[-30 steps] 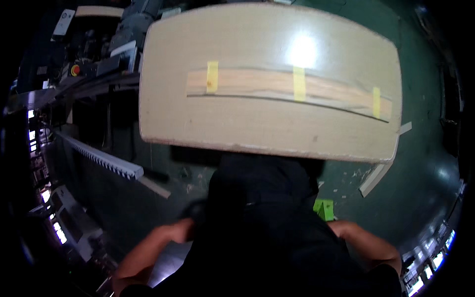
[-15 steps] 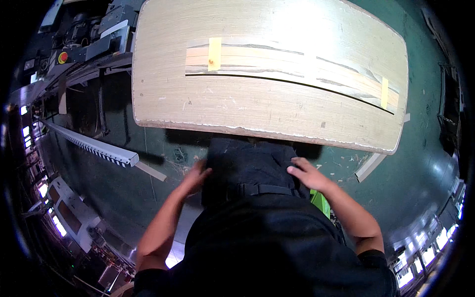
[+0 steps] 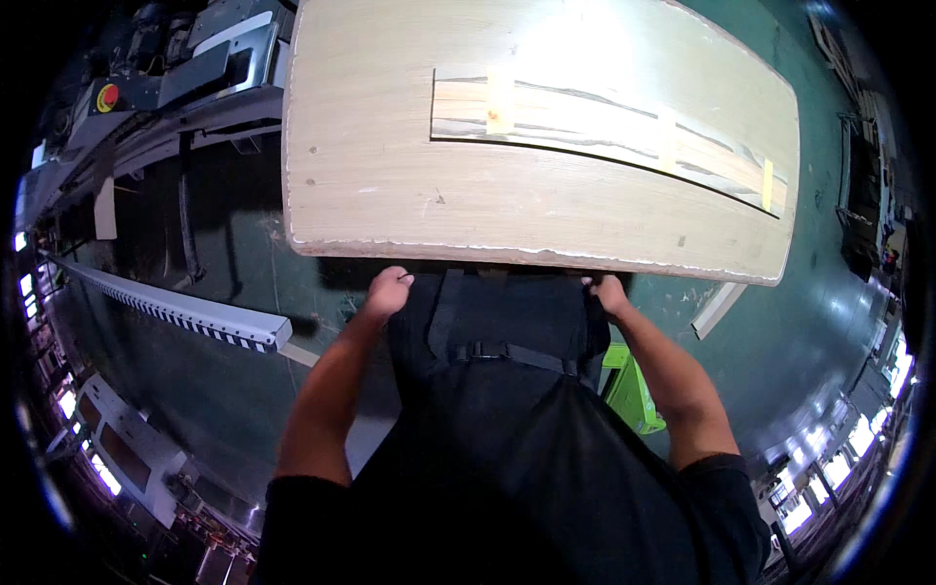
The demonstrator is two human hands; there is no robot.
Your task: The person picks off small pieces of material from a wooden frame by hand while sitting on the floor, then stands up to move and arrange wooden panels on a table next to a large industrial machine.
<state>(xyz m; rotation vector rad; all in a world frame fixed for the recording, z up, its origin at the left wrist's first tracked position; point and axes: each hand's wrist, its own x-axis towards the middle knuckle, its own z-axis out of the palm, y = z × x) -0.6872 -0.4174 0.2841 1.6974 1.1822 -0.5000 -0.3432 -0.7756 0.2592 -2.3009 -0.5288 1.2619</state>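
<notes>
My left hand (image 3: 392,291) is closed on the left edge of a black apron (image 3: 517,317) at my waist. On the other side, my right hand (image 3: 609,294) pinches the apron's right edge. The cloth spreads between them, with a strap and buckle (image 3: 485,352) lying across it. Just beyond my hands is the near edge of a pale wooden table (image 3: 370,210). A long wood strip with dark streaks (image 3: 585,114) lies flat on it, crossed by several yellow tape pieces (image 3: 500,115). A dark line runs along the strip's near edge.
A long pale slotted beam (image 3: 185,307) lies at the left. Beyond it stands a machine with a red button (image 3: 108,97). A green object (image 3: 634,395) is beside my right arm. A pale board (image 3: 719,310) shows under the table's right end.
Both hands have moved forward and closed on the apron's edges, which now hold it spread. The view has shifted, so the table and strip sit differently.
</notes>
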